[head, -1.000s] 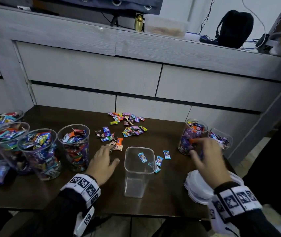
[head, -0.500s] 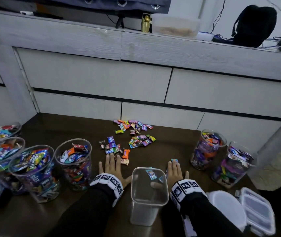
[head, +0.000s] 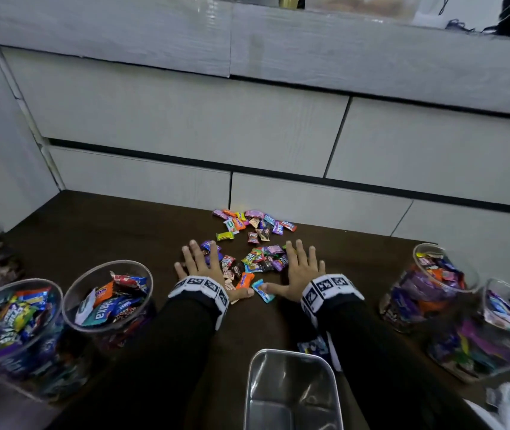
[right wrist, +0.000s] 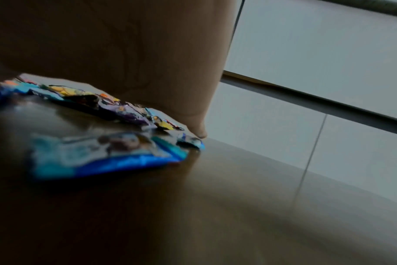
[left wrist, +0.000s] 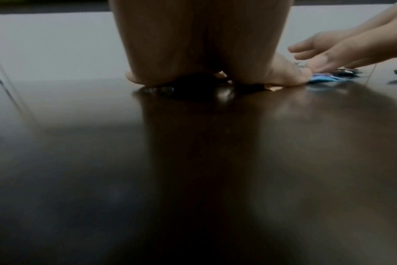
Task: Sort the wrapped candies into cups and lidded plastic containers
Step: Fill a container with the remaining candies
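candies: loose pile of small bright foil-wrapped candies (head: 255, 259), beyond empty clear square plastic container (head: 290, 395)
hands: left hand (head: 199, 263) and right hand (head: 303, 270) flat, fingers spread, flanking pile, gripping nothing
risk: raking towards container likely mixes types, flicks pieces off dark wooden table (head: 108, 231)

My head camera looks steeply down at the dark brown wooden table (head: 117, 231) toward the white drawer fronts (head: 185, 113). Both wrist cameras sit almost on the tabletop, facing forward past the palms. All three views share the scattered bright-wrapped candies (head: 255, 260).
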`<action>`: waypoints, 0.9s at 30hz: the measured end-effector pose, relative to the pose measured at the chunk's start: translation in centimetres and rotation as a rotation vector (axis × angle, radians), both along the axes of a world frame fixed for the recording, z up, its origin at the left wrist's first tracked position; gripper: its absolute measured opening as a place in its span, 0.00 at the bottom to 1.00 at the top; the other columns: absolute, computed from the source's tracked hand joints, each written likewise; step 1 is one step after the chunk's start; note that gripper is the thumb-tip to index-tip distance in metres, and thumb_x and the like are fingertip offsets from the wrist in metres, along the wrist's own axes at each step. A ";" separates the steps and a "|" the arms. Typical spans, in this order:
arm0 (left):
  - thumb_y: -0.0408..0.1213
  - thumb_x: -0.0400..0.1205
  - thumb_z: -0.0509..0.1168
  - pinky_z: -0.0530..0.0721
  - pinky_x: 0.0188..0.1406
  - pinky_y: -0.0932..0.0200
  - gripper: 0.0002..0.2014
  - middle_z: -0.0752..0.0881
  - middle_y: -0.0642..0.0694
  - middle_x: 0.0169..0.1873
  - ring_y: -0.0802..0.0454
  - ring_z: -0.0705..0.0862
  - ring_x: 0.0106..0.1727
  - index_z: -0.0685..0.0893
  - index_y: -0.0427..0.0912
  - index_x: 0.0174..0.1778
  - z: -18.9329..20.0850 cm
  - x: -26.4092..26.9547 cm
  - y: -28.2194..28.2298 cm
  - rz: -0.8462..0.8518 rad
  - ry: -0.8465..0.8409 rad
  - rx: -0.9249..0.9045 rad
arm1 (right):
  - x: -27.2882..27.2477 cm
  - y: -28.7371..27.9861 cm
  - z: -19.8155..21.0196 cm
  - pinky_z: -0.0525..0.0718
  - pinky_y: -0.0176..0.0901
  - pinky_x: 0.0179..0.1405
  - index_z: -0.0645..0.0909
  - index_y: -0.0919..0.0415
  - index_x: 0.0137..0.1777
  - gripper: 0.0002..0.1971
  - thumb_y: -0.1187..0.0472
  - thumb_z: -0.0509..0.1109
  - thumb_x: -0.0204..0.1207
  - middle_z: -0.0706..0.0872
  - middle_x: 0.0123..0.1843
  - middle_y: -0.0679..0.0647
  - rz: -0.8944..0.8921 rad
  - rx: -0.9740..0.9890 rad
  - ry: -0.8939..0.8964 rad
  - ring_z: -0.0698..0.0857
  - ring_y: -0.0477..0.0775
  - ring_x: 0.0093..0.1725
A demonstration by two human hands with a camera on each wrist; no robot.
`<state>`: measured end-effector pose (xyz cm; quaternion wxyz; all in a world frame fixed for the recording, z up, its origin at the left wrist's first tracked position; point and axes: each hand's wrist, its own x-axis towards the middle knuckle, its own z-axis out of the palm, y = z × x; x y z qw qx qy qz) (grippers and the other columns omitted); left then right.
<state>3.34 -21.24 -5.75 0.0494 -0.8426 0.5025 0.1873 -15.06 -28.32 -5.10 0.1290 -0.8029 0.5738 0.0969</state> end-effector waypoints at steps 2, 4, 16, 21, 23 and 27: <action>0.78 0.65 0.65 0.38 0.80 0.31 0.69 0.26 0.35 0.81 0.33 0.29 0.83 0.26 0.46 0.82 -0.2 0.3 -1.1 -0.096 0.013 -0.001 | 1.1 -1.0 0.3 0.45 0.68 0.80 0.31 0.47 0.82 0.61 0.22 0.64 0.62 0.32 0.85 0.52 0.048 0.014 -0.014 0.36 0.64 0.83; 0.75 0.68 0.65 0.39 0.81 0.33 0.63 0.30 0.39 0.84 0.36 0.32 0.84 0.31 0.49 0.84 -0.6 0.4 -1.7 -0.192 0.041 -0.023 | 2.2 -1.4 0.4 0.46 0.69 0.79 0.33 0.44 0.83 0.57 0.23 0.63 0.64 0.34 0.85 0.52 0.120 0.027 -0.055 0.38 0.64 0.84; 0.62 0.79 0.64 0.74 0.59 0.52 0.34 0.66 0.44 0.71 0.44 0.69 0.69 0.67 0.48 0.75 -0.6 -2.0 -0.3 -0.384 -0.171 -0.262 | 3.0 1.8 0.9 0.76 0.54 0.58 0.65 0.56 0.74 0.23 0.49 0.59 0.82 0.67 0.69 0.63 0.424 -0.195 -0.026 0.70 0.64 0.67; 0.50 0.86 0.61 0.78 0.64 0.46 0.25 0.66 0.39 0.70 0.39 0.72 0.70 0.65 0.44 0.76 0.8 -2.7 0.0 -0.388 0.029 -0.140 | 2.0 3.1 1.2 0.78 0.57 0.54 0.65 0.57 0.73 0.22 0.51 0.59 0.82 0.67 0.68 0.65 0.377 -0.104 -0.040 0.77 0.68 0.62; 0.48 0.88 0.59 0.79 0.62 0.44 0.23 0.67 0.37 0.70 0.37 0.75 0.68 0.64 0.43 0.75 1.2 -3.0 0.2 -0.384 0.059 -0.096 | 1.8 3.5 1.3 0.79 0.57 0.53 0.65 0.57 0.73 0.21 0.53 0.60 0.82 0.68 0.67 0.66 0.365 -0.097 -0.027 0.79 0.69 0.61; 0.47 0.89 0.56 0.79 0.56 0.42 0.19 0.71 0.36 0.67 0.33 0.78 0.66 0.65 0.42 0.73 1.3 -3.3 0.6 -0.362 0.076 -0.060 | 1.2 3.8 1.8 0.79 0.56 0.52 0.66 0.57 0.72 0.20 0.59 0.60 0.82 0.69 0.65 0.66 0.332 -0.049 -0.032 0.80 0.71 0.58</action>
